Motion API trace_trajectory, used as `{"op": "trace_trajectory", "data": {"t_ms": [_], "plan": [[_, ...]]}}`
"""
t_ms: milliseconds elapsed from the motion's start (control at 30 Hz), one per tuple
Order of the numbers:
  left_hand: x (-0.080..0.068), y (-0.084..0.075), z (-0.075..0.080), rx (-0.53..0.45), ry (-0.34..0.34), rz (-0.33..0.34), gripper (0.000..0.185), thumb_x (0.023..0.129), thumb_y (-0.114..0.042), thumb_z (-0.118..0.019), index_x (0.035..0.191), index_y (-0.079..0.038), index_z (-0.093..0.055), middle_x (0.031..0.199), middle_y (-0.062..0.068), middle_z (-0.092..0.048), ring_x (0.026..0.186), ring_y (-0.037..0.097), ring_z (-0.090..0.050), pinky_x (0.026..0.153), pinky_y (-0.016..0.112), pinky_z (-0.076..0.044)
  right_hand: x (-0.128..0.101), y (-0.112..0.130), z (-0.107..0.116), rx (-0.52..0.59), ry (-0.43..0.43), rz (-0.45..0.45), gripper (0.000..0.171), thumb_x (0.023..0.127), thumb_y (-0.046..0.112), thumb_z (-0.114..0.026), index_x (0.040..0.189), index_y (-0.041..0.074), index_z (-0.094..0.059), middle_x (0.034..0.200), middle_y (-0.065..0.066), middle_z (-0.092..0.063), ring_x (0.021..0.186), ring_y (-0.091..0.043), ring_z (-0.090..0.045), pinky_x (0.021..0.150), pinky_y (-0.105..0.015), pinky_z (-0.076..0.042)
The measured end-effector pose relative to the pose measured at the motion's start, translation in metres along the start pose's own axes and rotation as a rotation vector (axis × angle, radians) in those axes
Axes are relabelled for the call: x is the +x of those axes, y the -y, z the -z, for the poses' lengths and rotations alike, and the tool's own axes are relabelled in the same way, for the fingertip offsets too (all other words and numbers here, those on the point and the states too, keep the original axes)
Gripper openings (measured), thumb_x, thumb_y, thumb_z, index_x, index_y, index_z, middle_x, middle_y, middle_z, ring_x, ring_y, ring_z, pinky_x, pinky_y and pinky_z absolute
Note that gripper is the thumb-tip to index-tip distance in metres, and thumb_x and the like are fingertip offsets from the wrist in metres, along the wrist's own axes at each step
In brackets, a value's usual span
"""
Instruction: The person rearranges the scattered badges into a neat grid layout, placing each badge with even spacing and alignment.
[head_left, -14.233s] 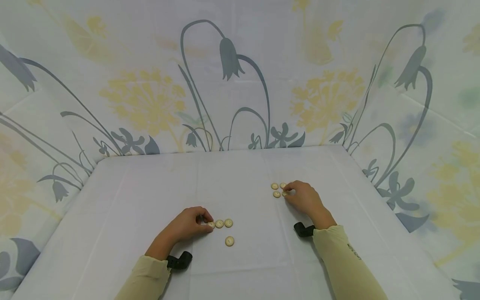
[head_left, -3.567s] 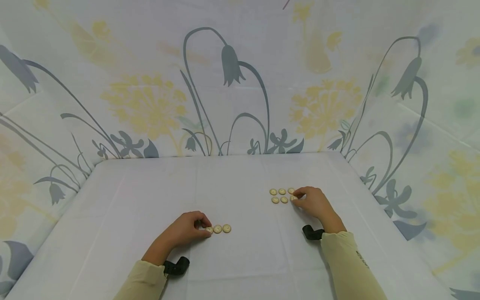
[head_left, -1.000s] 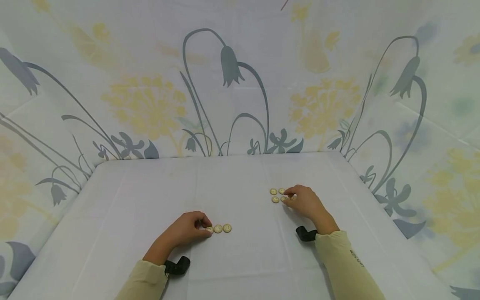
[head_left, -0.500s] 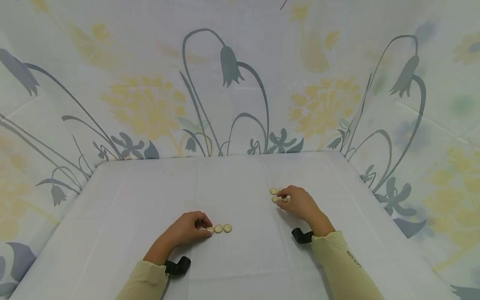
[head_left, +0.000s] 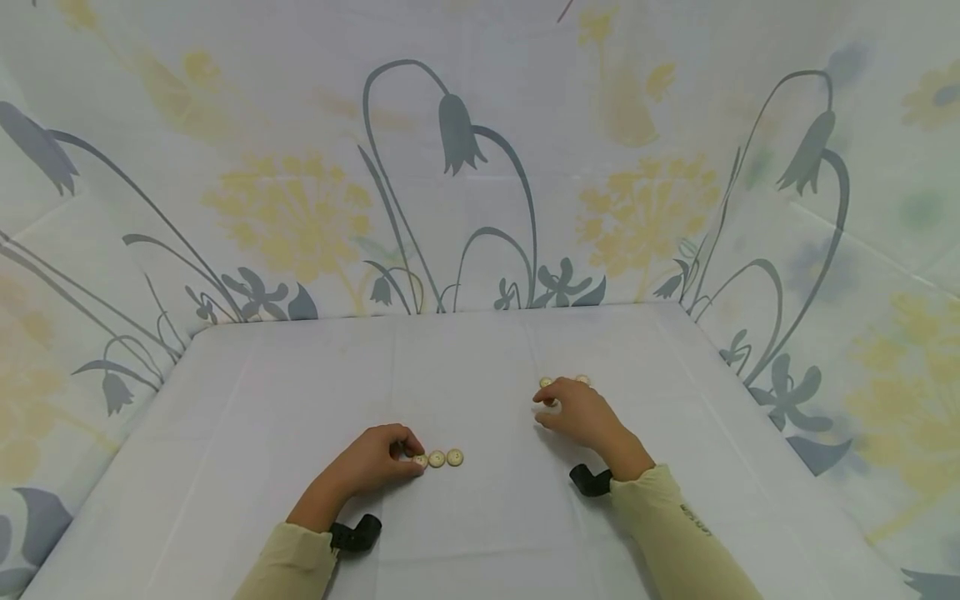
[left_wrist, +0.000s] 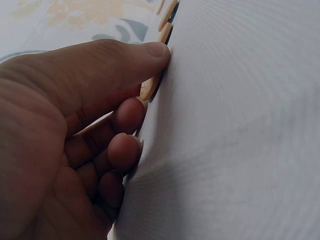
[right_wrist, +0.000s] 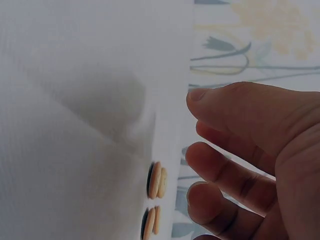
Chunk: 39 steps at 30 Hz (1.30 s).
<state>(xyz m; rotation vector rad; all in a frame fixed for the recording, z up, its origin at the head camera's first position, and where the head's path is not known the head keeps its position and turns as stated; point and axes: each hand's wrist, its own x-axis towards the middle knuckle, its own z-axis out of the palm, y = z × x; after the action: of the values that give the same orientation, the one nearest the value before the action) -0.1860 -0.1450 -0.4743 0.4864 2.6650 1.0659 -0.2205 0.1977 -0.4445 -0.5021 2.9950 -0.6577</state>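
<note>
Three round cream buttons lie in a row on the white cloth in the head view: a middle button (head_left: 437, 459), a right-hand button (head_left: 455, 457) and one at the left end. My left hand (head_left: 367, 462) pinches that left-end button (left_wrist: 148, 89) between thumb and forefinger, down at the cloth. Farther right, my right hand (head_left: 587, 417) hovers over a second group of buttons, thumb and fingers apart with nothing between them. A back-left button (head_left: 546, 383) and a back-right button (head_left: 582, 381) show past it; the hand hides others. Below its fingers in the right wrist view stand paired buttons (right_wrist: 155, 180).
A white cloth (head_left: 480, 533) covers the table. Behind and at both sides hang flower-printed curtains (head_left: 480, 250). Each wrist carries a black camera mount, such as the left mount (head_left: 356, 533).
Over the last second my right hand has moved left across its group, its fingers now spread. Since the oldest frame a loose button has left my left side and the right group has grown. Left hand still.
</note>
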Motion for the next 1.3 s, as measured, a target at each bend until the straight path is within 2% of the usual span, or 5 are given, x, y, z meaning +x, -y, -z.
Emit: {"op": "trace_trajectory", "data": {"t_ms": [567, 1000, 1300], "plan": [[-0.003, 0.000, 0.001, 0.002, -0.012, -0.021, 0.017, 0.079, -0.030, -0.080, 0.090, -0.022, -0.069, 0.084, -0.008, -0.061, 0.072, 0.009, -0.049, 0.063, 0.023, -0.042, 0.002, 0.019, -0.019, -0.035, 0.021, 0.051, 0.024, 0.082, 0.025, -0.075, 0.105, 0.020, -0.072, 0.097, 0.006, -0.065, 0.091, -0.014, -0.060, 0.078, -0.033, -0.047], [-0.002, -0.001, 0.001, -0.014, -0.002, -0.025, 0.019, 0.079, -0.029, -0.080, 0.091, -0.020, -0.069, 0.086, -0.007, -0.061, 0.074, 0.012, -0.049, 0.064, 0.024, -0.041, 0.005, 0.041, -0.023, -0.030, 0.053, 0.116, 0.025, 0.082, 0.024, -0.075, 0.106, 0.018, -0.072, 0.095, 0.007, -0.064, 0.087, -0.013, -0.059, 0.075, -0.030, -0.047], [-0.001, -0.001, 0.002, -0.008, -0.005, -0.016, 0.018, 0.079, -0.028, -0.080, 0.090, -0.020, -0.069, 0.087, -0.007, -0.062, 0.075, 0.012, -0.050, 0.065, 0.024, -0.041, 0.010, 0.059, -0.027, 0.012, 0.080, 0.175, 0.026, 0.085, 0.027, -0.073, 0.108, 0.017, -0.071, 0.098, 0.004, -0.064, 0.089, -0.015, -0.059, 0.076, -0.033, -0.047]]}}
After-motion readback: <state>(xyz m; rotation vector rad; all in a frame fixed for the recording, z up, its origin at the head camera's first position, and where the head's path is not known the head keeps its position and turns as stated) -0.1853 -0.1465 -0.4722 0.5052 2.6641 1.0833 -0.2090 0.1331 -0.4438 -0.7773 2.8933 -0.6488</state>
